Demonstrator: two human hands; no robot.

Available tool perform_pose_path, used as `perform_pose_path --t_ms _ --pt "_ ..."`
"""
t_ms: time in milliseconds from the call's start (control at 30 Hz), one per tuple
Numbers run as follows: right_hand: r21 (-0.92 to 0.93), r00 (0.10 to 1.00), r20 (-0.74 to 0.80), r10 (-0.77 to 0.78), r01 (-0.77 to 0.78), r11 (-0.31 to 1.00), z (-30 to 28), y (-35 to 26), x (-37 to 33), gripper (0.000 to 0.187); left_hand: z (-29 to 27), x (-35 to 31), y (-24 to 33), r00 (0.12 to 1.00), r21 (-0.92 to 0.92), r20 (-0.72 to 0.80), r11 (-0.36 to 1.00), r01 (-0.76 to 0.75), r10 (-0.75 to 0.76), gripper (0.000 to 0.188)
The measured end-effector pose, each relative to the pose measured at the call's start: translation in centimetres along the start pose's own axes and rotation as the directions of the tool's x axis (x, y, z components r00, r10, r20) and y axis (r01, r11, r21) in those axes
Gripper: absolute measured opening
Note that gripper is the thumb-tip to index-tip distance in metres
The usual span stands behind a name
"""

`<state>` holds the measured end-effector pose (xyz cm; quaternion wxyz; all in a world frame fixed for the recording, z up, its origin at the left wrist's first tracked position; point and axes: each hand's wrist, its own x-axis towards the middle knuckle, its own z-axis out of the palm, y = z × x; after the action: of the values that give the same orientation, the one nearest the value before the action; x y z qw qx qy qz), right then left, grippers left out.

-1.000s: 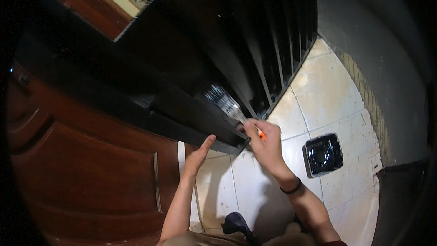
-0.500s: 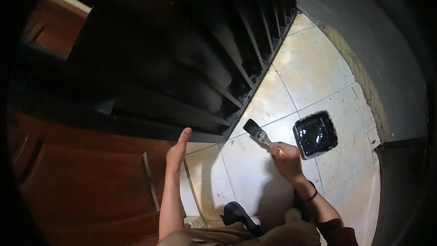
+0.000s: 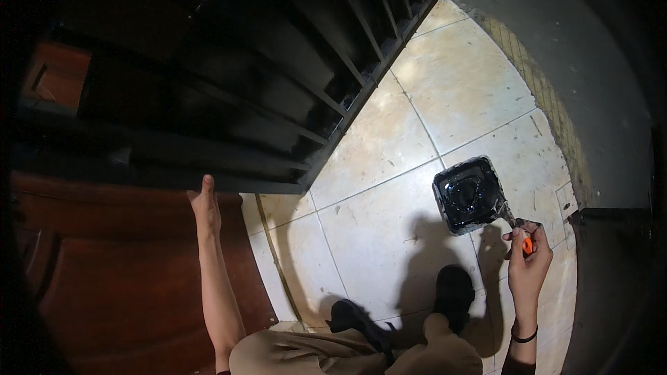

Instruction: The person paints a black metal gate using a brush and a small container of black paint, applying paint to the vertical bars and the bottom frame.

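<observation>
My right hand point(image 3: 528, 264) is closed around the handle of a paintbrush point(image 3: 509, 215), whose orange handle end shows between the fingers. The brush head rests at the near right corner of a square black tray point(image 3: 439, 198) of glossy black paint point(image 3: 464, 194). Over on the left, my left hand point(image 3: 203, 208) grips the near edge of a dark barred metal gate point(image 3: 243, 182). Its thumb points up against the frame, while most of its fingers are hidden.
Pale floor tiles point(image 3: 368, 236) with dark specks lie under the tray. A brown panelled wooden door point(image 3: 132, 271) is on the left behind the gate. A grey wall point(image 3: 577, 62) curves along the right. My dark shoes point(image 3: 455, 295) stand near the lower middle.
My right hand has carried the brush from near the gate's corner rightward to the paint tray. In the picture, the gate and my left hand sit farther left.
</observation>
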<state>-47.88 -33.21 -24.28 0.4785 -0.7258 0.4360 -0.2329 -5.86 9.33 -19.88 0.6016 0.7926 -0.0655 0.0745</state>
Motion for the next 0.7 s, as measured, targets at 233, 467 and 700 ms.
perform_pose_path --t_ms 233,467,700 --pt "0.224 0.994 -0.003 0.105 -0.102 0.969 1.1 -0.8 1.3 0.021 -1.2 3.6 -1.9 0.991 0.28 -0.133 0.959 0.045 -0.008 0.087" --pt "-0.077 0.994 -0.035 -0.107 0.104 0.992 2.1 2.3 3.9 0.017 -1.3 2.4 -2.0 0.956 0.539 -0.29 0.82 0.193 -0.035 0.077" --pt "-0.284 0.971 0.175 -0.161 0.206 0.936 3.7 4.2 5.6 0.021 -0.8 0.5 -3.1 0.952 0.44 -0.203 0.89 -0.121 0.23 0.074"
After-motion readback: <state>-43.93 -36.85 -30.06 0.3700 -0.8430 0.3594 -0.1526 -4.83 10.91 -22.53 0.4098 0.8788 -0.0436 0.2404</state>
